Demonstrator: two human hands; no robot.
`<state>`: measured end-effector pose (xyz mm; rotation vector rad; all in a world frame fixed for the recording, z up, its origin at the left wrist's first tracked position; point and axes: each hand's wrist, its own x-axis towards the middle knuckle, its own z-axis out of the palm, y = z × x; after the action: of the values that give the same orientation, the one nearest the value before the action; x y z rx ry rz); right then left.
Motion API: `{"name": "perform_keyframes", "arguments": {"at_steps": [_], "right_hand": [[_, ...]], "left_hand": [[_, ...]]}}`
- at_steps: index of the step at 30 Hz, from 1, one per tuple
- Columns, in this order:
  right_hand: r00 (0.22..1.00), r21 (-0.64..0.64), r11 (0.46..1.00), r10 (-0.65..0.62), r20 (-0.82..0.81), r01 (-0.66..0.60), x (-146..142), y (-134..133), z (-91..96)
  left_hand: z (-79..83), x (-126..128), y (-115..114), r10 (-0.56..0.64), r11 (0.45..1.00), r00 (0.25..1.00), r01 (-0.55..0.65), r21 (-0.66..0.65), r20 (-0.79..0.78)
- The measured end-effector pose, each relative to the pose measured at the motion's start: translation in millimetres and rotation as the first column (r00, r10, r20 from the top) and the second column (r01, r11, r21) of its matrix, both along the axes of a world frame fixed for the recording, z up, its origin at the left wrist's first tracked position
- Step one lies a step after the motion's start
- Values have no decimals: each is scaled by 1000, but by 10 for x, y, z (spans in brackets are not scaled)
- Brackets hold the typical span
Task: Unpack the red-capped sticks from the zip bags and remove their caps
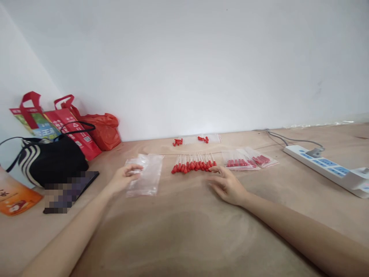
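Observation:
Clear plastic bags [148, 177] lie stacked on the table. My left hand [127, 177] is over their left edge, thumb and fingers apart; I cannot tell if the fingertips press on the plastic. In the middle, a row of droppers [194, 165] with red rubber bulbs and thin clear tubes lies side by side, bulbs toward me. My right hand [227, 185] is at the right end of this row, its fingers apart and slightly blurred, one fingertip at or very near the last bulb. To its right rest filled bags [242, 161] with red-bulbed droppers inside.
Behind the row lie loose red bulbs [178, 142] and clear tubes [189, 140] near the wall. A white power strip [323, 163] with a grey cable stands right. Left are a black bag [54, 161], shopping bags [76, 130], a dark phone-like object [86, 182] and an orange pouch [19, 196].

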<state>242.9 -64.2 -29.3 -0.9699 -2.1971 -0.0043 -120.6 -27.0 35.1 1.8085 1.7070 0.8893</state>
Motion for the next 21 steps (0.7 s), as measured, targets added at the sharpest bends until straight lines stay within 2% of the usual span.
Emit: {"name": "perform_keyframes", "arguments": {"at_steps": [3, 5, 8, 10, 11, 13, 16, 18, 21], "right_hand": [[986, 30, 987, -159, 44, 158, 71, 84, 13], [952, 57, 957, -288, 102, 283, 155, 160, 23], [871, 75, 886, -464, 159, 458, 311, 279, 30], [825, 57, 844, -535, 183, 534, 405, 337, 32], [810, 41, 830, -552, 197, 556, 443, 356, 33], [793, 0, 815, -563, 231, 579, 497, 373, 36], [781, -65, 803, -553, 289, 592, 549, 379, 38], [785, -100, 805, -532, 318, 585, 583, 390, 34], [796, -120, 820, -492, 354, 560, 629, 420, 25]], "left_hand": [[-3, -438, 120, 139, 990, 977, -136, 27, -165], [-51, -584, 166, 180, 980, 903, -130, 151, -391], [-123, -588, 219, 269, 931, 771, -55, 361, -577], [-152, -497, 248, 242, 924, 751, 15, 382, -614], [-165, -441, 258, 195, 933, 745, 59, 354, -638], [-195, -329, 268, 63, 970, 728, 118, 215, -683], [-265, -212, 263, -85, 995, 680, 89, -34, -729], [-312, -179, 257, -109, 992, 657, 23, -125, -746], [-351, -168, 255, -96, 988, 640, -35, -153, -762]]}}
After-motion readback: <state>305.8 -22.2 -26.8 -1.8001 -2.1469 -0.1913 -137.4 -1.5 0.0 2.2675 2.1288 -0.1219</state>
